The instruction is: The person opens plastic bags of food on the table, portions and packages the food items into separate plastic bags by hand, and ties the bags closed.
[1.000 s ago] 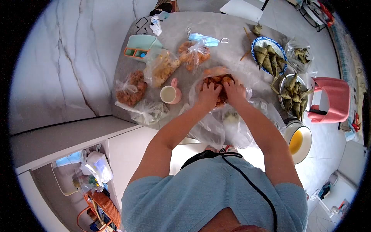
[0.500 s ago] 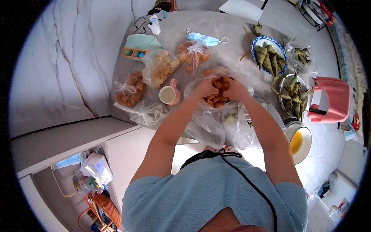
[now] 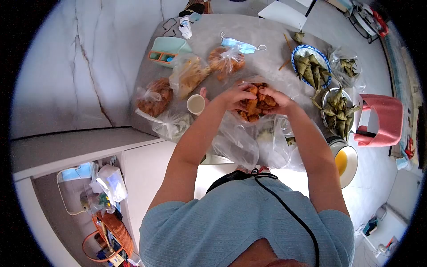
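Observation:
A clear plastic bag of reddish-brown fried food pieces sits at the near middle of the table, its mouth spread wide. My left hand grips the bag's left side, with fingers curled over the rim against the food. On the opposite side my right hand holds the bag's edge, thumb and fingers bent inward. The film between my fingers is hard to make out. Just left of my left forearm stands a pink cup with a pale inside. Loose clear bags lie beneath my wrists.
Tied bags of brown food and a yellowish bag stand left and behind. A green organizer and blue mask lie farther back. Leaf-wrapped dumplings fill a blue-rimmed dish and bowl. A pink chair stands right.
The bag's mouth has widened and more fried pieces show. My hands have shifted from wrapping the bag to its rim, fingers now visible. The view has shifted slightly.

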The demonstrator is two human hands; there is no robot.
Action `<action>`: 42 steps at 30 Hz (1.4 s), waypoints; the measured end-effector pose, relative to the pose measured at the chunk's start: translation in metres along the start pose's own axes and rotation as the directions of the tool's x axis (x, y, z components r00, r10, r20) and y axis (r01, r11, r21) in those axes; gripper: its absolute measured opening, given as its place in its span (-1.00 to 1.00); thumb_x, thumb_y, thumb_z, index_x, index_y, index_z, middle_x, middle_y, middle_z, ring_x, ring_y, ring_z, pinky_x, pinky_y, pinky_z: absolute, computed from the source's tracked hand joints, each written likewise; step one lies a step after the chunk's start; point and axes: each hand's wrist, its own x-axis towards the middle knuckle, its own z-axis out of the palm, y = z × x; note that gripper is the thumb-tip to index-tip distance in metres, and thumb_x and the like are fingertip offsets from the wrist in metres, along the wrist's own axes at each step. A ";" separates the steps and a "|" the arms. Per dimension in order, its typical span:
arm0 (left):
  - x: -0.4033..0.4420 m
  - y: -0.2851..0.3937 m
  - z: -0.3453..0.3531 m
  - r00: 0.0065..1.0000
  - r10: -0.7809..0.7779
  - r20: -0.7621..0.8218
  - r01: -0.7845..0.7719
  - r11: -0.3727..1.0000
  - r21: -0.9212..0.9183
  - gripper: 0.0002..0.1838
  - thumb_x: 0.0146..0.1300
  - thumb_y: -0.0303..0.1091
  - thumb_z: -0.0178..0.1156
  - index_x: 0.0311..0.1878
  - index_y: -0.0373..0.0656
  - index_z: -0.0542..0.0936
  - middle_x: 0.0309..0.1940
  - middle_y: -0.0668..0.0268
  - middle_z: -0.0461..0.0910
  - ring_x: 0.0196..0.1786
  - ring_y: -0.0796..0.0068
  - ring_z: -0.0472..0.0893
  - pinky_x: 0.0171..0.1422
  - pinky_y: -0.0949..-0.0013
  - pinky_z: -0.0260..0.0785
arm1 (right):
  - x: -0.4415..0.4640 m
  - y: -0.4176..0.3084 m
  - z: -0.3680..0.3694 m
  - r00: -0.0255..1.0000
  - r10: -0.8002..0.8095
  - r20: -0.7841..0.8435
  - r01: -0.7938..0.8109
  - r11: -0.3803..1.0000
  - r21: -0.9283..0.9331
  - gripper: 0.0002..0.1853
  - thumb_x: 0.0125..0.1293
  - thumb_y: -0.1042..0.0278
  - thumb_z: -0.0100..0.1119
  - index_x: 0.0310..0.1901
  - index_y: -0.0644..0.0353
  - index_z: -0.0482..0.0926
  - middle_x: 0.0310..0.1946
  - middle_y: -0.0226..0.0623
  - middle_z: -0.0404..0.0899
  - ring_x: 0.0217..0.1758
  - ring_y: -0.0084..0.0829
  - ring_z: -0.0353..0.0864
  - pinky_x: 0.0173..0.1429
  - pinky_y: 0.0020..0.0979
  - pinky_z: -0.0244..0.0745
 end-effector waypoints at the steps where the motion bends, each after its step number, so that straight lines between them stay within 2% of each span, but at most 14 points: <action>1: -0.011 0.006 0.006 1.000 0.002 -0.003 -0.002 0.999 -0.038 -0.29 0.06 -0.29 0.33 0.31 0.02 0.27 0.13 0.23 0.41 0.20 0.27 0.42 0.14 0.15 0.42 | -0.002 -0.001 0.001 1.000 0.010 -0.013 -0.010 1.000 0.022 -0.36 0.09 -0.12 0.25 0.19 -0.09 0.35 0.06 -0.32 0.45 0.05 -0.34 0.47 0.01 -0.20 0.50; 8: -0.054 0.014 0.026 0.998 0.070 -0.006 -0.070 0.993 -0.100 -0.22 0.09 -0.20 0.34 0.36 -0.05 0.20 0.21 0.22 0.37 0.23 0.25 0.41 0.23 0.16 0.35 | -0.041 -0.015 0.027 0.994 -0.054 0.092 0.058 0.997 -0.044 -0.41 0.16 -0.05 0.21 0.18 -0.02 0.34 0.06 -0.31 0.48 0.08 -0.35 0.47 0.01 -0.23 0.54; 11: -0.107 0.028 0.055 0.993 0.081 -0.090 -0.092 0.989 -0.118 -0.20 0.07 -0.21 0.36 0.35 -0.13 0.20 0.23 0.21 0.35 0.20 0.20 0.43 0.22 0.19 0.36 | -0.051 -0.011 0.043 0.999 -0.025 0.036 0.028 0.997 -0.075 -0.47 0.19 -0.01 0.21 0.15 0.01 0.38 0.05 -0.32 0.49 0.09 -0.37 0.47 0.00 -0.21 0.55; 15: -0.135 -0.010 0.051 0.970 0.160 -0.185 -0.191 0.968 -0.164 -0.23 0.09 -0.25 0.34 0.35 -0.08 0.20 0.24 0.21 0.34 0.21 0.16 0.42 0.19 0.06 0.39 | -0.079 0.001 0.079 0.993 -0.037 0.109 0.055 0.985 -0.167 -0.53 0.19 -0.01 0.18 0.09 -0.06 0.41 0.04 -0.35 0.49 0.07 -0.39 0.48 0.01 -0.19 0.49; 16: -0.140 -0.027 0.043 0.950 0.285 -0.126 -0.292 0.956 -0.039 -0.34 0.13 -0.31 0.29 0.29 -0.12 0.28 0.12 0.20 0.41 0.13 0.26 0.49 0.09 0.17 0.51 | -0.077 0.011 0.083 0.988 -0.039 0.150 0.062 0.986 -0.152 -0.51 0.16 -0.02 0.22 0.09 -0.02 0.42 0.03 -0.33 0.49 0.09 -0.37 0.47 0.02 -0.20 0.52; 17: -0.145 -0.044 0.036 0.946 0.290 -0.142 -0.298 0.954 -0.039 -0.34 0.13 -0.31 0.29 0.29 -0.12 0.28 0.12 0.20 0.41 0.13 0.26 0.49 0.09 0.17 0.51 | -0.074 0.021 0.087 0.981 -0.043 0.190 0.070 0.988 -0.137 -0.48 0.14 -0.02 0.26 0.08 0.02 0.44 0.03 -0.32 0.48 0.10 -0.35 0.47 0.03 -0.20 0.55; 19: -0.184 -0.059 0.061 0.950 0.162 -0.266 -0.220 0.954 -0.203 -0.38 0.14 -0.31 0.28 0.27 -0.10 0.31 0.11 0.20 0.42 0.11 0.26 0.51 0.09 0.15 0.51 | -0.073 0.045 0.101 0.970 -0.031 0.242 0.053 0.995 -0.085 -0.52 0.17 0.01 0.24 0.06 0.04 0.44 -0.01 -0.27 0.48 0.12 -0.31 0.46 0.02 -0.20 0.56; 25: -0.212 -0.144 0.055 0.954 0.053 -0.295 -0.172 0.904 -0.393 -0.44 0.25 -0.34 0.17 0.30 -0.15 0.26 0.12 0.13 0.41 0.05 0.21 0.52 0.06 0.16 0.53 | -0.061 0.106 0.141 0.928 0.220 0.302 -0.171 0.968 -0.181 -0.62 0.21 0.09 0.20 0.01 0.03 0.44 -0.04 -0.33 0.50 0.00 -0.34 0.54 -0.08 -0.20 0.61; 27: -0.194 -0.164 0.048 0.949 0.059 -0.308 -0.193 0.884 -0.425 -0.46 0.26 -0.34 0.16 0.29 -0.17 0.26 0.08 0.14 0.43 0.05 0.21 0.52 0.04 0.17 0.55 | -0.035 0.127 0.136 0.904 0.262 0.339 -0.210 0.961 -0.182 -0.67 0.26 0.10 0.17 -0.06 0.10 0.44 -0.17 -0.27 0.48 -0.18 -0.35 0.53 -0.28 -0.31 0.59; 31: -0.141 -0.172 0.038 0.950 0.038 -0.310 -0.194 0.850 -0.490 -0.46 0.26 -0.32 0.18 0.27 -0.13 0.28 0.10 0.14 0.40 0.07 0.23 0.51 0.03 0.18 0.56 | -0.004 0.132 0.107 0.954 0.234 0.188 -0.193 0.958 -0.214 -0.72 0.27 0.16 0.13 -0.06 0.07 0.44 -0.19 -0.31 0.48 -0.18 -0.35 0.52 -0.31 -0.30 0.58; 33: -0.114 -0.177 0.036 0.946 0.051 -0.319 -0.222 0.822 -0.525 -0.45 0.25 -0.31 0.20 0.27 -0.11 0.27 0.12 0.15 0.39 0.08 0.23 0.50 0.03 0.17 0.57 | -0.006 0.121 0.098 0.985 0.163 0.061 -0.146 0.966 -0.211 -0.64 0.25 0.15 0.12 0.06 -0.03 0.39 -0.04 -0.35 0.48 -0.01 -0.31 0.52 -0.10 -0.15 0.60; 36: -0.093 -0.180 0.036 0.931 0.069 -0.358 -0.278 0.768 -0.577 -0.41 0.23 -0.28 0.22 0.29 -0.09 0.24 0.13 0.17 0.38 0.11 0.21 0.48 0.03 0.12 0.56 | -0.001 0.118 0.095 0.990 0.043 -0.131 -0.074 0.968 -0.240 -0.56 0.25 0.21 0.13 0.16 -0.09 0.32 0.05 -0.33 0.43 0.08 -0.29 0.45 -0.10 -0.11 0.58; 39: -0.084 -0.174 0.034 0.878 0.009 -0.478 -0.309 0.775 -0.552 -0.39 0.23 -0.26 0.23 0.29 -0.09 0.22 0.14 0.17 0.38 0.15 0.19 0.46 0.01 0.12 0.57 | 0.000 0.116 0.087 0.997 0.006 -0.073 -0.028 0.952 -0.306 -0.49 0.25 0.29 0.11 0.23 -0.12 0.25 0.15 -0.33 0.34 0.18 -0.26 0.37 -0.02 -0.06 0.54; 42: -0.065 -0.193 0.018 0.856 0.019 -0.517 -0.284 0.852 -0.439 -0.44 0.23 -0.29 0.20 0.25 -0.05 0.21 0.21 0.21 0.25 0.18 0.17 0.42 -0.03 -0.10 0.54 | -0.015 0.106 0.090 0.998 -0.052 -0.022 0.044 0.956 -0.289 -0.45 0.25 0.36 0.08 0.28 -0.14 0.22 0.20 -0.32 0.29 0.21 -0.23 0.34 0.06 -0.02 0.49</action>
